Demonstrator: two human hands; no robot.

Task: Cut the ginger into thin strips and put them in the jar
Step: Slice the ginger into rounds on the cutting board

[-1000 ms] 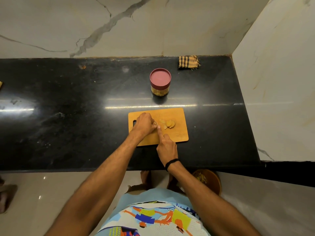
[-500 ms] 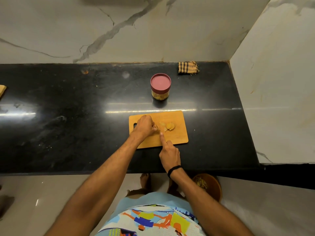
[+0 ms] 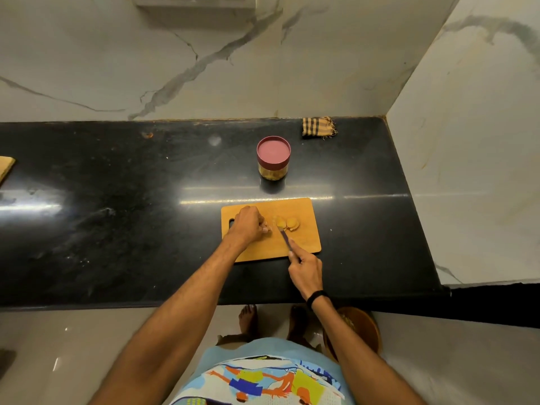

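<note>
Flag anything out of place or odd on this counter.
Nothing is spilled or damaged. Only oddity: the jar meant for the ginger strips has its red lid on, standing behind the cutting board.

No readable text, label, brand, number or sign is found anywhere in the view. The lid of the jar [image 3: 273,154] is plain, and whatever may be printed on its side is too small and blurred to be made out. The cutting board [image 3: 304,238] carries no marking. The patterned shirt [image 3: 263,381] shows coloured shapes only, with no lettering that can be read. The striped cloth [image 3: 318,127] at the back of the tabletop [image 3: 117,214] bears stripes and nothing written. The wristband [image 3: 317,296] is plain black.
</note>
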